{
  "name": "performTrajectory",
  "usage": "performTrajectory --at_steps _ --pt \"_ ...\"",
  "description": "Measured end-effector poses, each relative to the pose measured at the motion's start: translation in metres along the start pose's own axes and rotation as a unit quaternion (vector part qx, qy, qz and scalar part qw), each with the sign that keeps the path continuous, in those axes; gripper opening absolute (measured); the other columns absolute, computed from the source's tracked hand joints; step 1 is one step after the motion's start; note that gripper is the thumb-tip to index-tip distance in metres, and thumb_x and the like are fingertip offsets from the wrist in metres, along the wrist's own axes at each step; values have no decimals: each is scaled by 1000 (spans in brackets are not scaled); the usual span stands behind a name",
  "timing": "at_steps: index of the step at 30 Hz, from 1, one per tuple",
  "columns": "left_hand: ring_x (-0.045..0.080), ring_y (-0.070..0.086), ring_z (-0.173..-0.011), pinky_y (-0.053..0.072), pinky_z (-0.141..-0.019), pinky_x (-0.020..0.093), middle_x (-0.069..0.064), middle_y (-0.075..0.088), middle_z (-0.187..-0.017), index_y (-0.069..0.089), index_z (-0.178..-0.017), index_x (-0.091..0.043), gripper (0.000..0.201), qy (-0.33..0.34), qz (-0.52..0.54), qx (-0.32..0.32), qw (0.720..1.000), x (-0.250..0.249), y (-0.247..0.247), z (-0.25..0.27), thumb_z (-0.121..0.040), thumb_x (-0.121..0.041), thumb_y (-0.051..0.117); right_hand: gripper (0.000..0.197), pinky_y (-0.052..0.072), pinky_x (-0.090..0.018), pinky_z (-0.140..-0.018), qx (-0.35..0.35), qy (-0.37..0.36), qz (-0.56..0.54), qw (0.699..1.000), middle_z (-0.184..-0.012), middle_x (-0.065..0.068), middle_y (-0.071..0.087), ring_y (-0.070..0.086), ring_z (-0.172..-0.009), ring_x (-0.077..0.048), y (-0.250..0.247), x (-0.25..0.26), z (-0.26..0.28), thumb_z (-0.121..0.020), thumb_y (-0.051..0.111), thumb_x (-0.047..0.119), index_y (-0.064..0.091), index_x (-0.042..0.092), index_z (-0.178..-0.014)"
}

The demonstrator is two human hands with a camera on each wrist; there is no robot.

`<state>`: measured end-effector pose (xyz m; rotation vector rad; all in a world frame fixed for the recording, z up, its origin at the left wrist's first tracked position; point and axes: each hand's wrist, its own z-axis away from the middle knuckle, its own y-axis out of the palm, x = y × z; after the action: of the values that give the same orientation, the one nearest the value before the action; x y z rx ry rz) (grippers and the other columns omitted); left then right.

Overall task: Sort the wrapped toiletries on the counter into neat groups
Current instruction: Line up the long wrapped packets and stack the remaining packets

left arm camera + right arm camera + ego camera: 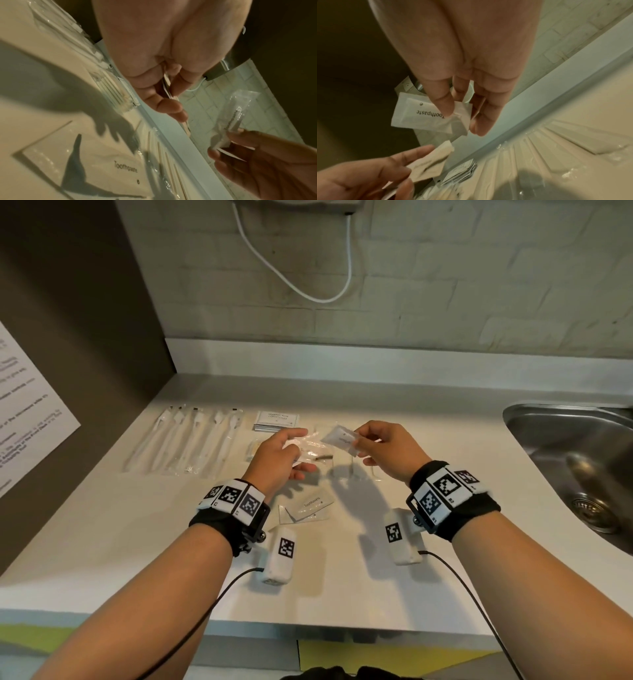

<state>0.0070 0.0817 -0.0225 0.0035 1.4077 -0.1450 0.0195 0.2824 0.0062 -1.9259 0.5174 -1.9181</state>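
— What lies on the counter (pixel 102 529)?
— A row of wrapped toothbrushes (pixel 186 440) at the back left, and one toothpaste packet (pixel 310 506) near the front.
— And the hands?
— Right hand (pixel 383 448) pinches a toothpaste sachet (pixel 423 113) above the counter — left hand (pixel 277 460) grips another wrapped sachet (pixel 428 165) beside it.

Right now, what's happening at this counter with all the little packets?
A person is sorting wrapped toiletries on a white counter. The right hand pinches a small white sachet printed "Toothpaste"; the left hand holds another thin pale packet. A row of clear-wrapped white toothbrushes and a stack of white shampoo sachets already lie grouped. One more clear-wrapped toothpaste sachet lies loose nearer the person.
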Motion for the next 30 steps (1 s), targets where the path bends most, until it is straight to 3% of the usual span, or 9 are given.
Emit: performTrajectory --at_steps 4,7,12,15,17,19,22,27,30 --pt "27 73 -80 55 -71 40 8 66 -102 65 -117 -25 43 6 -19 -12 1000 2 -9 -4 -93 -1 39 9 60 -32 -73 30 -9 22 999 -92 -10 68 66 -72 -19 -6 9 -1 -85 62 5 65 13 -86" --pt "21 72 -74 57 -63 29 10 64 -106 66 -114 -23 41 12 -16 -14 1000 4 -19 -4 -93 0 39 15 59 -25 -64 50 -25 24 998 -90 -13 70 66 -66 -17 -8 17 0 -80 66 0 64 14 -84" --pt "23 70 -75 59 -72 36 4 62 -85 67 -115 -20 41 5 -13 -2 1000 2 -24 7 -93 1 40 25 50 -29 -62 103 -67 109 986 -88 -9 65 57 -66 -17 -5 29 -3 -74 74 4 58 22 -80" --pt "21 70 -70 57 -59 31 -4 60 -65 65 -114 -17 40 4 -31 40 999 -5 -16 8 -92 2 38 24 55 -36 -70 119 -84 136 980 -90 -13 68 59 -73 -19 0 38 -9 -76 74 5 57 21 -80" --pt "19 70 -66 52 -49 27 -12 56 -50 65 -111 -19 38 1 -64 69 996 -10 -11 13 -93 1 38 18 54 -31 -70 137 -97 163 972 -87 -5 70 62 -74 -16 5 43 -12 -79 72 6 61 20 -82" --pt "20 71 -68 45 -52 27 -10 60 -56 65 -107 -20 32 1 -92 97 991 -10 -8 17 -94 -4 40 13 49 -19 -67 145 -112 205 961 -84 6 66 59 -71 -7 12 48 -13 -81 72 10 68 21 -87" --pt "22 71 -72 41 -53 26 8 66 -84 64 -112 -14 27 -15 -82 113 990 -1 -10 34 -94 -9 44 15 38 -10 -61 162 -133 242 947 -80 11 60 52 -68 2 28 54 -5 -81 73 13 73 19 -95" --pt "16 69 -71 47 -54 22 4 69 -84 60 -114 -17 27 -6 -69 134 989 -6 -16 37 -91 -3 56 27 49 -20 -66 148 -141 221 953 -84 2 65 57 -70 -10 41 64 -9 -74 79 10 65 14 -97" --pt "14 71 -70 51 -53 20 7 72 -94 60 -113 -18 24 8 -90 120 989 -2 -24 37 -93 -5 59 25 44 -15 -60 123 -152 203 959 -85 5 63 56 -69 -11 44 62 -8 -78 76 15 62 13 -99"
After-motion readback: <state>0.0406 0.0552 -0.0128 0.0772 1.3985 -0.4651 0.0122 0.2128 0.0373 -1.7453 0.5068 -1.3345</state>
